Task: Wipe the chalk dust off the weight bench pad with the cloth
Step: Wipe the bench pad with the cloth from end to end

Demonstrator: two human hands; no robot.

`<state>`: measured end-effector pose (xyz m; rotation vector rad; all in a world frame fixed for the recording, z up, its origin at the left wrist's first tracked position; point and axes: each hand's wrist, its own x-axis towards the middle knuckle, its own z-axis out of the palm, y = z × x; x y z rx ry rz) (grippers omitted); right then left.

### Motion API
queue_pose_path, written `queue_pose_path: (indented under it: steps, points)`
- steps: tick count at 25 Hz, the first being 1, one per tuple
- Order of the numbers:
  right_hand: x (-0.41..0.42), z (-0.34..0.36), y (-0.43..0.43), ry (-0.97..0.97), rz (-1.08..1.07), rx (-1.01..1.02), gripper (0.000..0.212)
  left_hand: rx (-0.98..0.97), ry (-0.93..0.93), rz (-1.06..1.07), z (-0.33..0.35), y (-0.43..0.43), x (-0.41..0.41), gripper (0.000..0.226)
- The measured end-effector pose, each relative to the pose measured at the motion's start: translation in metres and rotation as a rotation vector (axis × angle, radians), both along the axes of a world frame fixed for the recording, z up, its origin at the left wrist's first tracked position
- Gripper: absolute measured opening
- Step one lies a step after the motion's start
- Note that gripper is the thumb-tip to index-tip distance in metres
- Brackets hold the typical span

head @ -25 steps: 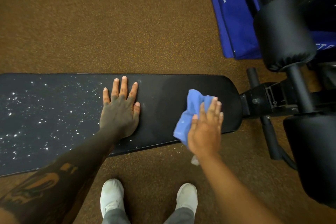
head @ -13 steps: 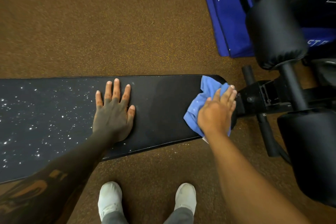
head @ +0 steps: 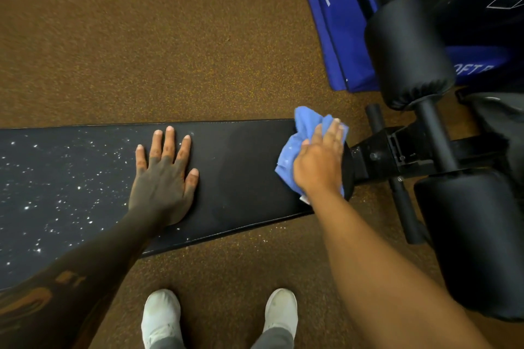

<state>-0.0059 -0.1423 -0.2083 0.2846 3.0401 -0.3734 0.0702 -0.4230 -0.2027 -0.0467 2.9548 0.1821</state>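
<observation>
Right hand (head: 319, 163) palm-down on the blue cloth (head: 297, 147), fingers together and extended, pressing it flat rather than gripping it. Cloth is bunched at the right end of the black bench pad (head: 241, 173), part of it sticking out past the fingertips and over the pad's far edge. White specks visible on the cloth.

Left hand (head: 163, 178) flat on the pad near mid-length, fingers spread, holding nothing.

Chalk dust (head: 56, 193): dense white flecks on the left part of the pad, left of the left hand. Pad between the two hands looks mostly clean, a few flecks near the left fingertips and along the near edge.

Right of the pad: black metal frame bracket (head: 397, 156) with two black foam rollers (head: 408, 54), one far, one near. Blue mat (head: 343, 37) marked "02" lies on the floor behind the far roller. Brown speckled floor (head: 141, 37) all round. White shoes (head: 161, 317) at the bottom edge, toes pointing at the pad.
</observation>
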Motion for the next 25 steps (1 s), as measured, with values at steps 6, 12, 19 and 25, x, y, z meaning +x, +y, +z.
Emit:
queue_pose_path:
  steps: [6,12,19,25]
  points:
    - [0.009,0.003,0.014,0.002,0.126,0.044,0.052,0.026,-0.004,-0.014,0.004,0.002,-0.002,0.069]
    - [-0.01,0.0,-0.081,-0.018,0.394,-0.06,0.055,0.08,0.018,-0.014,0.003,-0.001,0.0,0.069]
    - [0.018,0.003,-0.062,-0.037,0.501,0.022,0.052,0.054,0.008,0.046,0.005,-0.018,0.006,0.069]
    - [0.012,0.006,-0.141,-0.068,0.613,-0.049,0.057,0.093,0.037,0.078,0.0,-0.025,0.014,0.068]
